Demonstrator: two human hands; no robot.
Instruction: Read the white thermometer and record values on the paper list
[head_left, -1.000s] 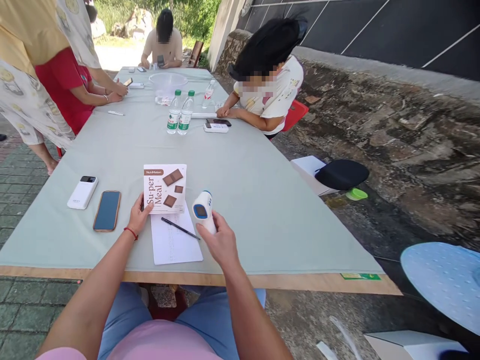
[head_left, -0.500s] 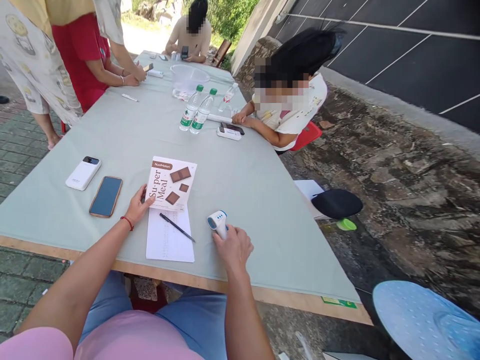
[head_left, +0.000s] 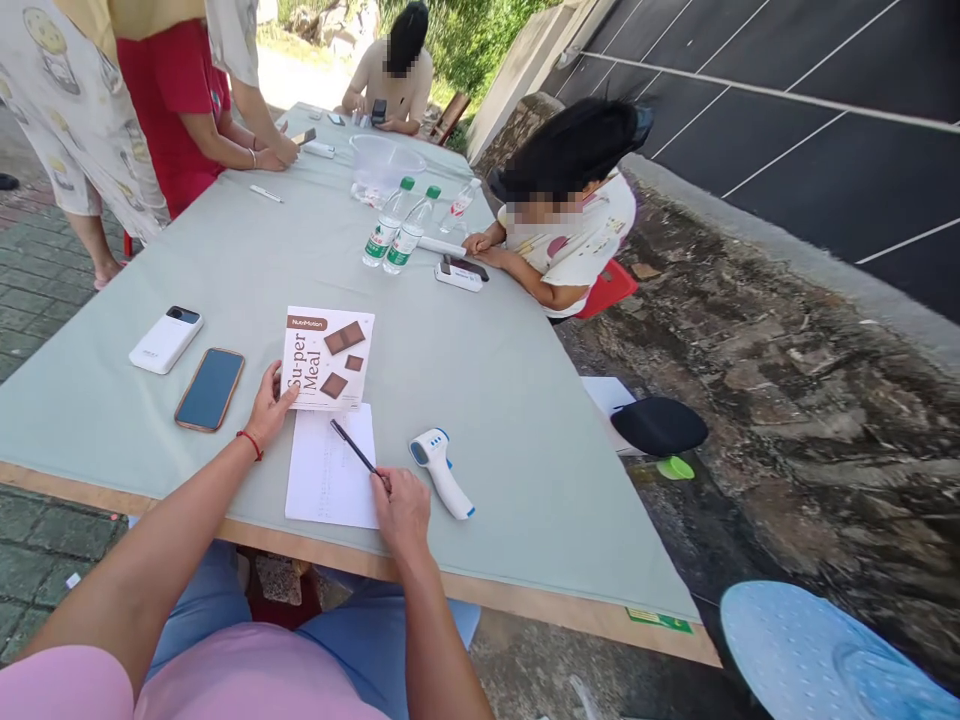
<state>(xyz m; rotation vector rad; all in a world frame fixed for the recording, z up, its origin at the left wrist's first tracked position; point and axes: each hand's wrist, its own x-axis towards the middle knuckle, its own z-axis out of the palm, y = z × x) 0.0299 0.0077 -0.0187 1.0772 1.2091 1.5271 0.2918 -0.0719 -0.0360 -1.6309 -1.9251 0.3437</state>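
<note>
My left hand (head_left: 271,405) is closed on the left edge of a white box (head_left: 352,388) printed with chocolate pieces and "Su-per Meal". Below the box lies a sheet of paper (head_left: 319,485) with faint columns of marks. My right hand (head_left: 403,510) pinches one end of a black pen (head_left: 351,443), which slants over the paper. Just right of that hand, a white and blue infrared thermometer (head_left: 442,472) lies on the table by itself. To the left of my left hand are a phone (head_left: 210,390) in a brown-edged case and a white power bank (head_left: 166,340).
The table (head_left: 525,480) has a pale green cover. Two water bottles (head_left: 405,235), another bottle (head_left: 460,207) and a clear basin (head_left: 386,160) stand farther back. A seated person (head_left: 577,235) is at the right edge; others are at the far end and left. A blue hat (head_left: 817,650) is at lower right.
My right hand has let go of the thermometer, moved left and taken hold of the pen. The thermometer now lies on the table. My left hand still holds the box.
</note>
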